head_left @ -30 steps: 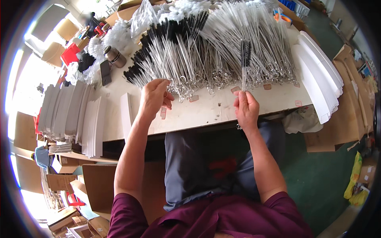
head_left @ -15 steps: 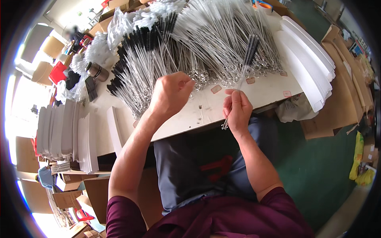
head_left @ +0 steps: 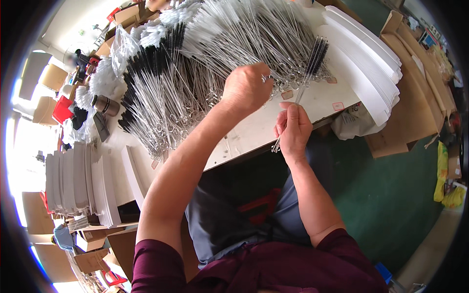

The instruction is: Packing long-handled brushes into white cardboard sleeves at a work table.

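Observation:
My right hand (head_left: 294, 128) is closed around a few straw brushes (head_left: 315, 58). Their black bristles point up and away over the table, and their wire loops stick out below the fist. My left hand (head_left: 248, 88) is closed at the near edge of the big pile, with a shiny wire loop of a straw brush (head_left: 265, 77) showing at its fingertips; the rest of that brush is hard to make out. Beyond both hands lie a heap of white-bristled straw brushes (head_left: 244, 29) and, to its left, black-bristled ones (head_left: 159, 63), loops facing me.
Stacked white card strips (head_left: 361, 58) lie at the table's right, with more standing strips (head_left: 73, 180) at the left. A brown bottle (head_left: 105, 105) stands at the far left. Small tags (head_left: 338, 106) lie along the front edge. Flattened cardboard (head_left: 415, 93) leans beyond the right side.
My left hand has moved right along the loops, closer to my right hand, and a loop now shows at its fingers. The right hand keeps its brushes; their bristles look more spread. The view has shifted slightly.

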### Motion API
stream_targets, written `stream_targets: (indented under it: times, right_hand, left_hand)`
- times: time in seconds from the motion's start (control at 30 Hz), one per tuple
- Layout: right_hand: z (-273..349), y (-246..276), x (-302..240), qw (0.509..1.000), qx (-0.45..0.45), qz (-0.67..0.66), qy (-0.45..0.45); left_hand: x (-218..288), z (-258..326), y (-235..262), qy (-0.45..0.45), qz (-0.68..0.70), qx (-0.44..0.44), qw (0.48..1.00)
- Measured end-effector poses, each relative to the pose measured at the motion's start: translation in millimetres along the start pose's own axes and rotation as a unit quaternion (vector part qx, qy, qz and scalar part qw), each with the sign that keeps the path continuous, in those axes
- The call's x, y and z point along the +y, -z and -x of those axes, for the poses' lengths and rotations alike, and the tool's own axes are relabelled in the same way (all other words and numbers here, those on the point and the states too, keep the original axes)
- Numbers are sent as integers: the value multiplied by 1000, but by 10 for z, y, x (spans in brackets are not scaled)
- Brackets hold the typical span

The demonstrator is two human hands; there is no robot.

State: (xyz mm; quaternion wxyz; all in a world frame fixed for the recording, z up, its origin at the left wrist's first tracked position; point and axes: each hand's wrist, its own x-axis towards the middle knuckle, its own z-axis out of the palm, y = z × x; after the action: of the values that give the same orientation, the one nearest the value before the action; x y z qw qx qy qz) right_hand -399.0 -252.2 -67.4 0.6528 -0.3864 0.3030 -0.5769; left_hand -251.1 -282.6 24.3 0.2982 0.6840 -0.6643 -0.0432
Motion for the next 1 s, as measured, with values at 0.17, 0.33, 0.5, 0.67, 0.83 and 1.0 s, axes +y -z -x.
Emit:
stream_targets:
  times: [0.17, 0.33, 0.5, 0.67, 0.83, 1.0]
  right_hand:
    - [-15, 26, 2, 1000, 3, -6, -6]
    - [-8, 13, 3, 1000, -10, -16, 20]
    - [-2, 3, 3, 1000, -12, -21, 2]
    - [-22, 36, -27, 1000, -27, -7, -12]
    - [-229, -86, -124, 995, -93, -25, 28]
    - [-795, -595, -197, 984, -157, -34, -82]
  left_hand:
    - [169, -12, -190, -82, -122, -70, 987]
    - [51, -3, -327, -173, -175, -20, 969]
    - [69, 102, -139, -212, -88, 93, 969]
    - [350, 131, 537, -92, 98, 154, 979]
    - [350, 170, 1074, 6, 256, 127, 958]
    - [226, 116, 1412, -29, 349, 168, 921]
